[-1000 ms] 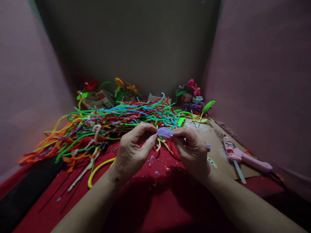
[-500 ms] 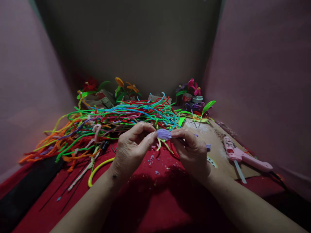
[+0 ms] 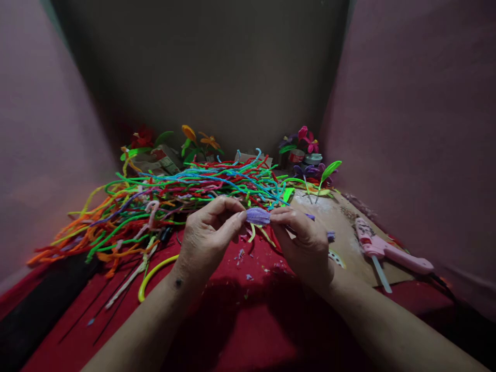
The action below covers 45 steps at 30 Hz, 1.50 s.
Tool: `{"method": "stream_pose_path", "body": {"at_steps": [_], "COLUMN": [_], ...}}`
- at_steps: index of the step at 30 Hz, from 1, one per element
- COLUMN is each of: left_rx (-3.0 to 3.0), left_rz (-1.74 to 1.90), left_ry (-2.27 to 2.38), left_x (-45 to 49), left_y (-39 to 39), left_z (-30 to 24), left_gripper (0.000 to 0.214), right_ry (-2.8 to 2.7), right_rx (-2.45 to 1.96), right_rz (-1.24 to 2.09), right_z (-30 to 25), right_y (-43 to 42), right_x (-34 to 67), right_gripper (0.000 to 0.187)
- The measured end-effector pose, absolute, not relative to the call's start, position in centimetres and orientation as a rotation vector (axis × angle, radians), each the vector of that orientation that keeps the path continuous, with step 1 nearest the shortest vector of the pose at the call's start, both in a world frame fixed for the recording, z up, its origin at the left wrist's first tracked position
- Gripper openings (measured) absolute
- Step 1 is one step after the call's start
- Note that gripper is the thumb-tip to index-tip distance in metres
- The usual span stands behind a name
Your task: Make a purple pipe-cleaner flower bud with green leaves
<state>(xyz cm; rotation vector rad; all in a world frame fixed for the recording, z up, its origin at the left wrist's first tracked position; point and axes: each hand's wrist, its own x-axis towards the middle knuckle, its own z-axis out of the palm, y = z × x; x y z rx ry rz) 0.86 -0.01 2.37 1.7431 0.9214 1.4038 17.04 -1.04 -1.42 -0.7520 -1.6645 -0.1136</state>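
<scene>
Between my two hands is a purple pipe-cleaner petal [image 3: 258, 216], fuzzy and ridged lengthwise, held level above the red cloth [image 3: 232, 330]. My left hand [image 3: 213, 232] pinches its left end between thumb and forefinger. At the other end, the fingertips of my right hand [image 3: 304, 240] are closed on it. Purple pipe-cleaner ends [image 3: 330, 236] show just past the right hand; whether they belong to the petal or lie behind it, I cannot tell. Behind the hands spreads a large heap of coloured pipe cleaners [image 3: 194, 186].
A pink glue gun [image 3: 391, 251] lies on a brown board [image 3: 344, 232] at right. Pipe-cleaner flowers [image 3: 310, 138] stand at the back near a small jar [image 3: 312, 159]. Thin dark wires [image 3: 110, 318] and a yellow hoop-like piece [image 3: 149, 279] lie at left. Purple scraps [image 3: 248, 277] dot the cloth.
The petal has turned slightly between my fingers, so its ridges show more clearly. Both hands keep their pinch, and the whole view has shifted a little.
</scene>
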Motion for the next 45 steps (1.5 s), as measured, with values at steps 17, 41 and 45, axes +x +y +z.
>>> {"method": "stream_pose_path", "body": {"at_steps": [17,41,45], "left_rx": [1.491,1.496,1.493], "left_rz": [1.229,1.225,1.233], "left_ry": [0.803,0.8,0.813], "left_x": [0.59,0.57,0.6], "left_y": [0.49,0.55,0.46], "left_z": [2.33,2.29,2.38], "left_gripper": [0.003,0.002,0.002], "right_ry": [-1.727,-1.621,-1.622], "right_rx": [-0.778,-0.813,-0.828], "right_rz": [-0.234,0.095,0.137], "right_z": [-1.4,-1.21,-1.25], "right_y": [-1.24,-1.55,-1.37], "right_x": [17.27,16.97,17.02], "right_gripper": [0.014,0.014,0.012]}}
